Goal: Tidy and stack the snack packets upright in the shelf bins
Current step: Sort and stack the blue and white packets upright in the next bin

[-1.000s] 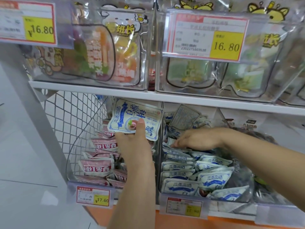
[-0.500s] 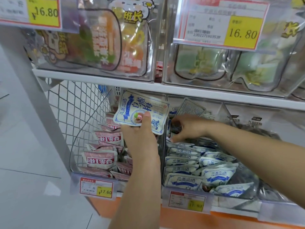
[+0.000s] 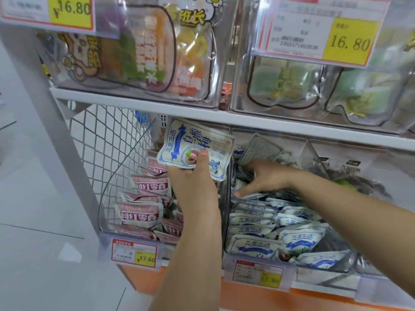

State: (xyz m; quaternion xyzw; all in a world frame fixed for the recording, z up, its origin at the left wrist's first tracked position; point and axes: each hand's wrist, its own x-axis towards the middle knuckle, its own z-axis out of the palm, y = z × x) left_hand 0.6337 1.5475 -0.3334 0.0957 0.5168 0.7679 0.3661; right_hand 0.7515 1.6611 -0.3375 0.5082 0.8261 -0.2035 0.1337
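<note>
My left hand (image 3: 193, 182) holds a blue-and-white snack packet (image 3: 190, 142) up in front of the shelf, with the thumb pressed on its printed face. Below and to the right is a clear bin (image 3: 227, 221) with several matching blue-and-white packets (image 3: 298, 239), most of them lying flat or leaning. My right hand (image 3: 267, 178) reaches into the back of this bin with its fingers curled round packets there and its thumb spread out. A grey-backed packet (image 3: 260, 151) stands tilted just behind that hand.
The left bin holds several pink packets (image 3: 140, 213) beside a wire mesh side panel (image 3: 101, 142). A bin with dark packets (image 3: 359, 182) lies to the right. The white shelf board (image 3: 157, 111) above carries clear bins of large bags (image 3: 146, 52). Price tags (image 3: 134, 252) hang in front.
My right hand has moved from the packet tops deeper toward the back of the bin. My left hand has kept holding its packet up. The view has moved closer.
</note>
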